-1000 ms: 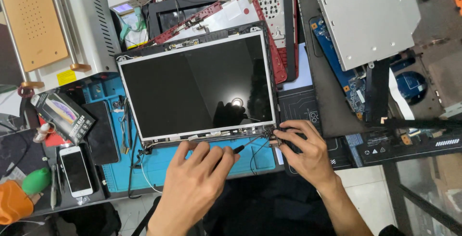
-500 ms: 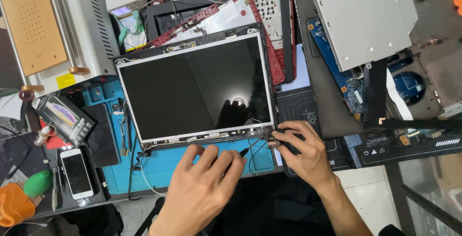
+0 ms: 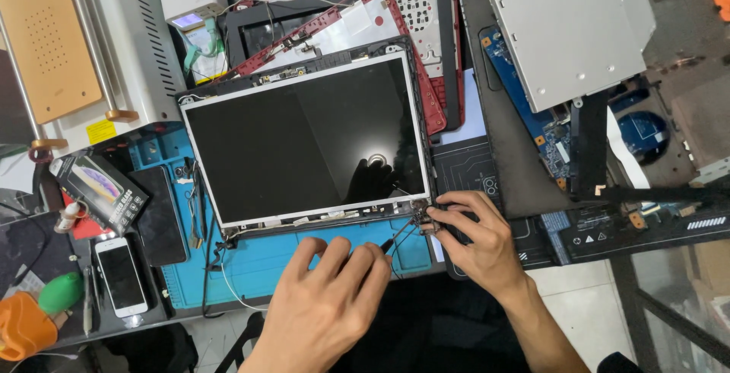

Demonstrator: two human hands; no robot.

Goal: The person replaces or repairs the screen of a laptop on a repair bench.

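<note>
The left hand (image 3: 327, 304) lies palm down on the blue work mat (image 3: 304, 255), fingers spread and slightly curled; a thin dark tool (image 3: 397, 238) seems to run out from under its fingertips toward the screen's corner, though whether the hand grips it cannot be told. The right hand (image 3: 475, 240) is curled at the lower right corner of the laptop screen panel (image 3: 304, 141), fingertips pinched at the small hinge (image 3: 420, 215) there; what exactly they clasp is hidden.

The panel, dark glass in a pale metal frame, rests tilted on the mat just beyond both hands, loose thin cables (image 3: 209, 225) trailing from its lower left corner. To the left lie a white phone (image 3: 120, 276), a black phone (image 3: 158, 215) and a small printed box (image 3: 100, 190). Behind the panel sit a red laptop shell (image 3: 365, 19) and a black bezel frame (image 3: 441, 31). Farther right, a blue circuit board (image 3: 544, 133) shows beneath a grey metal drive (image 3: 574, 31). At the far left stands a white machine (image 3: 125, 46) with a tan plate (image 3: 49, 42).
</note>
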